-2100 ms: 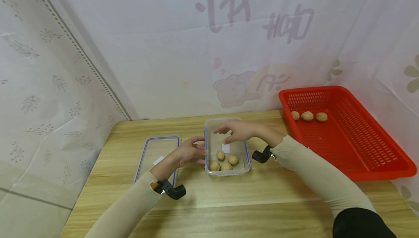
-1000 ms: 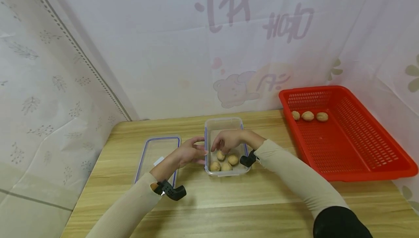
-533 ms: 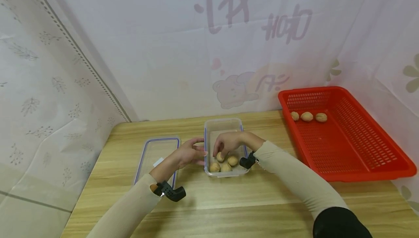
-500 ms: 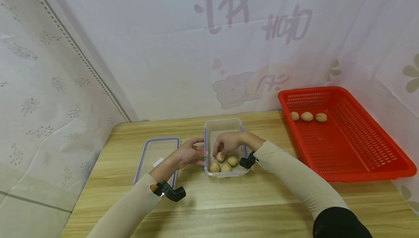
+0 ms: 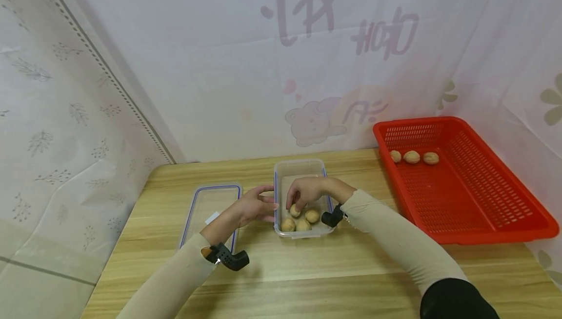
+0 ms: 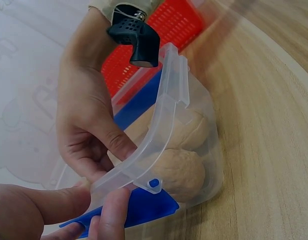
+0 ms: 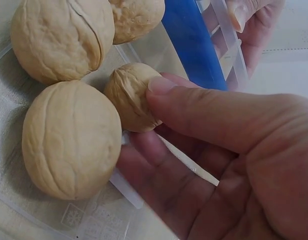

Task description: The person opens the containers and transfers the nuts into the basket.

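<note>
A clear plastic food container [image 5: 303, 168] with blue side clips stands open on the table and holds several walnuts [image 5: 312, 216] at its near end. My left hand [image 5: 256, 205] grips its left wall; in the left wrist view the thumb [image 6: 69, 202] lies at the rim, with fingers against the blue clip [image 6: 151, 205]. Inside the container my right hand [image 5: 307, 191] pinches one walnut [image 7: 131, 95] between thumb and fingers, as the right wrist view shows. Other walnuts [image 7: 71, 140] sit right beside the pinched one.
The container's clear lid [image 5: 215, 197] with a blue seal lies to the left, partly behind the left forearm. A red plastic basket [image 5: 465, 202] at the right holds 3 walnuts [image 5: 411, 157] near its far left corner. A printed white cloth [image 5: 219, 65] hangs behind the wooden table [image 5: 281, 285].
My right hand has come down from above the container's far half to the walnuts and taken hold of one. The left hand stays on the container's left wall.
</note>
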{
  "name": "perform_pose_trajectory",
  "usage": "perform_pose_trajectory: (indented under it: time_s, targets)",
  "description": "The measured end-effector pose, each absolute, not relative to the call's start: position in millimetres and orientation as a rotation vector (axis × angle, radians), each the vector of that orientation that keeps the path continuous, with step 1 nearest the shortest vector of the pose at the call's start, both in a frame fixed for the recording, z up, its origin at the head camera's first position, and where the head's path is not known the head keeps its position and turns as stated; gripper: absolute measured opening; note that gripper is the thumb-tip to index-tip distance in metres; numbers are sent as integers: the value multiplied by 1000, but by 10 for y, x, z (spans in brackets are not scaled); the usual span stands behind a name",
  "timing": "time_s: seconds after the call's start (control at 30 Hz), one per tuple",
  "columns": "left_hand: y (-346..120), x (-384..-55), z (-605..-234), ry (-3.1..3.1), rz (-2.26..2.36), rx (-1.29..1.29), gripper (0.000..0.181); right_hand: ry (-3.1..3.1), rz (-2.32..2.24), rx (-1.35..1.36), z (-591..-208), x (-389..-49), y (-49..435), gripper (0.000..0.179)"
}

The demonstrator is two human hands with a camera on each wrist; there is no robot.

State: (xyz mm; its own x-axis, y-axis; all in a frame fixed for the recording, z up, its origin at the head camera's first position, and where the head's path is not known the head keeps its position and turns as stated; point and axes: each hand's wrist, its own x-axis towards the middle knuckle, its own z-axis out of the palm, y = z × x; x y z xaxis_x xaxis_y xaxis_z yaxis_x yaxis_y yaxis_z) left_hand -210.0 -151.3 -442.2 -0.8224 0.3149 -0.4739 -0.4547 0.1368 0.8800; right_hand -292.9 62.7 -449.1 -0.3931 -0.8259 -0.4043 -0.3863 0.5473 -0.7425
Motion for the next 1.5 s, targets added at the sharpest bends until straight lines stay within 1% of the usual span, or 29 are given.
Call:
perform_pose_trajectory:
  time_s: [0.23, 0.67, 1.2, 1.5]
  targets:
    - [-1512, -2092, -4437, 1834, 1752, -143, 68, 1998, -716, -954, -4506, -2912, 612, 19]
    - [-1519, -2103, -4430, 1855, 1743, -141, 65, 2068, -801, -975, -4435, -2937, 684, 26]
    - [-1508, -2121, -4422, 1871, 1733, -135, 66, 2111, -1105, -991, -4257, -2899, 833, 32]
    - [-1516, -2113, -4442, 1882, 1731, -129, 66, 2049, -1344, -950, -4162, -2873, 1000, 30]
